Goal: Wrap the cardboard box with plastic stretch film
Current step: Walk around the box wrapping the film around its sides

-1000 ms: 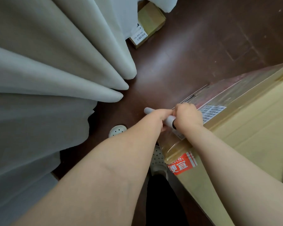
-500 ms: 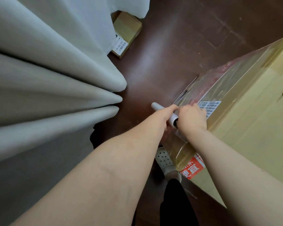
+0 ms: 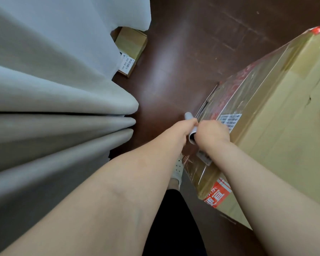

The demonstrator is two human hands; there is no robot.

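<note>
Hands: two, our left hand (image 3: 184,129) and right hand (image 3: 211,133), fingers curled tight round one film roll (image 3: 189,116).
Boxes: two; cardboard box (image 3: 277,145) just right of our fingers, small box (image 3: 135,41) far beyond them.

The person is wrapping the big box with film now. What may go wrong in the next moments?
1. The curtain hangs close beside the left hand and the film roll; it may catch the folds.
2. Both hands grip the roll close together, the right hand near the cardboard box; uneven pull may wrinkle the film.
3. The small box lies on the floor ahead; the person might trip.
</note>
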